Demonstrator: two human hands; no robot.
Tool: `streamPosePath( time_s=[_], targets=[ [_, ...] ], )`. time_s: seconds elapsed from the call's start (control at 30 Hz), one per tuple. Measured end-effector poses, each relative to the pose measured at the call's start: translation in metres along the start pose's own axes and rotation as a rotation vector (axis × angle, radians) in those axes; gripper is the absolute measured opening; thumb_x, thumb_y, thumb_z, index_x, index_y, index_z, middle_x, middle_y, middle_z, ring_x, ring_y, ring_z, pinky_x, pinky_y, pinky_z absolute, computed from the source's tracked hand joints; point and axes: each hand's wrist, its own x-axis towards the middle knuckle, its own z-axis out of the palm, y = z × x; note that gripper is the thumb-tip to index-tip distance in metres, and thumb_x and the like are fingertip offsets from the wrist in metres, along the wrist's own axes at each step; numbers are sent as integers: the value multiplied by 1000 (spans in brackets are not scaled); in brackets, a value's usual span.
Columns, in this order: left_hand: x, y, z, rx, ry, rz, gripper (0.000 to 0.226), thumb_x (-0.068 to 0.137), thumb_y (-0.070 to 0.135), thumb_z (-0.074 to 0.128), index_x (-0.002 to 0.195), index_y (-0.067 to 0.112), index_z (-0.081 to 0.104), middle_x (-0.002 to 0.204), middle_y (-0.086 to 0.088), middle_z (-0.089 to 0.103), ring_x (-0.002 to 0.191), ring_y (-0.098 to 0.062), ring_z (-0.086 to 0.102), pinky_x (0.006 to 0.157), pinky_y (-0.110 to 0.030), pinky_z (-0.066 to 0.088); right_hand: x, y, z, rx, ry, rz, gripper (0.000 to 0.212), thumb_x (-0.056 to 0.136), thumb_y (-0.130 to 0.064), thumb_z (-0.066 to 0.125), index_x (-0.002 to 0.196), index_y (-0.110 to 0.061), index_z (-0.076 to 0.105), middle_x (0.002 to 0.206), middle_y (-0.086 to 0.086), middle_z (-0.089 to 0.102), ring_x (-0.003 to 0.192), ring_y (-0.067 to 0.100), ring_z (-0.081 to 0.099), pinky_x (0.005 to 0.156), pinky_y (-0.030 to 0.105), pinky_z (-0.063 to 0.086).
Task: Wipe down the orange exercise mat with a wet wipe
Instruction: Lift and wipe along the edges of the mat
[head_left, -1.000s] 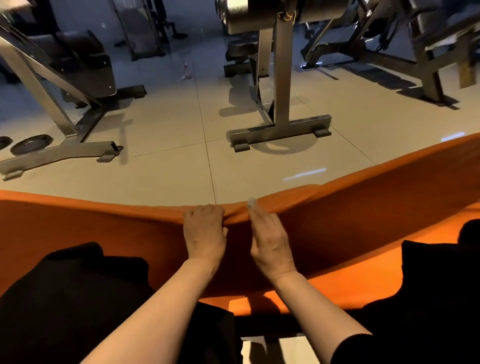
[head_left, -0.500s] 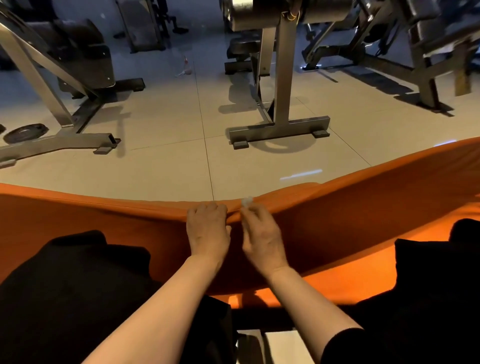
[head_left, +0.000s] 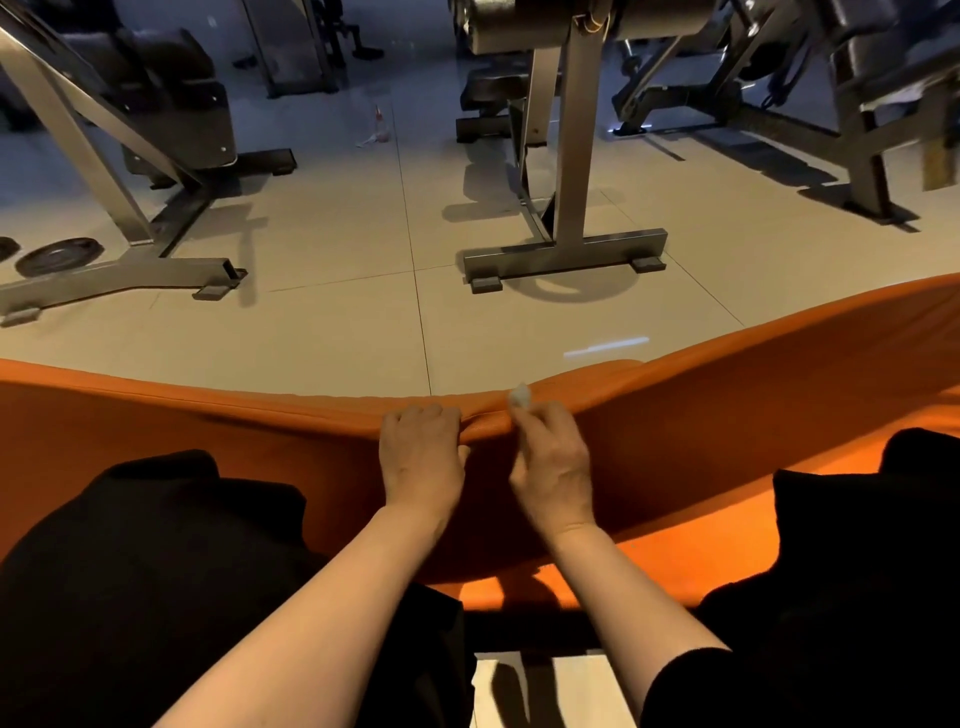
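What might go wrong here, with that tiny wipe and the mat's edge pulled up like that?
The wet wipe is a small wad pinched in the right hand, so it may slip out or cover little surface. The left hand grips the raised edge of the orange mat; if that grip slips, the edge could probably drop back before it is wiped.

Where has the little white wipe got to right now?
The small white wet wipe pokes out above the right hand, which pinches it at the far edge of the orange exercise mat, beside the left hand.
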Motion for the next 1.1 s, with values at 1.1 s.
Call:
streamPosePath(
  time_s=[1.1],
  targets=[
    [6, -70, -10, 230, 79, -27, 52, 94, 33, 53, 142, 28, 36, 147, 5, 41, 143, -17, 24, 117, -42, 8, 25, 20, 15, -233, -78, -212, 27, 58, 18, 74, 76, -1, 65, 83, 17, 65, 68, 31, 58, 79, 30, 42]
  ],
)
